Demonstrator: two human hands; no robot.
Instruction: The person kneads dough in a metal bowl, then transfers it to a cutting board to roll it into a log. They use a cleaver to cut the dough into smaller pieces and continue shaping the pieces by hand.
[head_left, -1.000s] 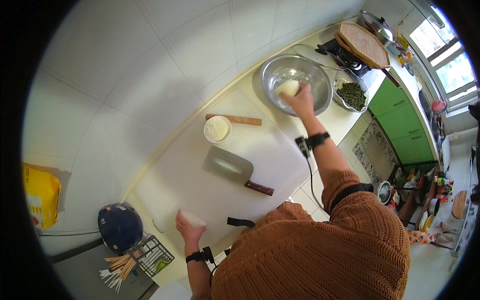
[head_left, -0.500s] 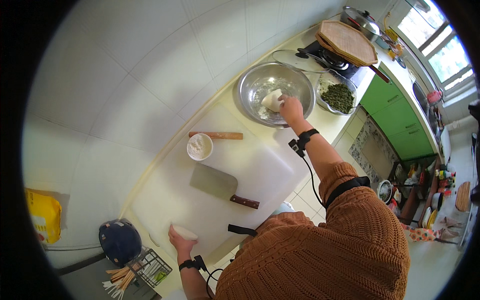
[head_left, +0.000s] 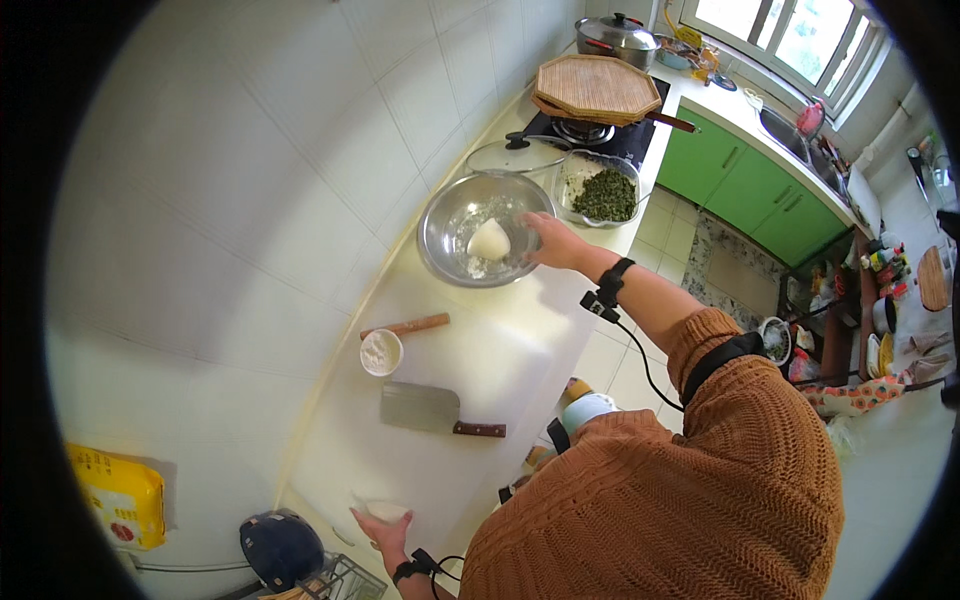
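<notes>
The left hand [head_left: 387, 535] grips a white piece [head_left: 384, 510]. The right hand [head_left: 553, 243], grip unclear, is at the far bowl [head_left: 437, 235] of dough [head_left: 489, 242].

The dough [head_left: 489, 241] is white, its bowl [head_left: 432, 240] silver. The knife [head_left: 420, 407] has a grey blade and dark brown handle [head_left: 480, 429]; the rolling pin [head_left: 425, 323] is lighter brown. Flour [head_left: 380, 350] shows white in a white cup [head_left: 392, 369]. The chopped greens [head_left: 606, 196] are dark green, the cabinets [head_left: 705, 150] bright green, the bag [head_left: 117, 490] yellow with a red patch, the sweater [head_left: 650, 480] rusty brown.
</notes>
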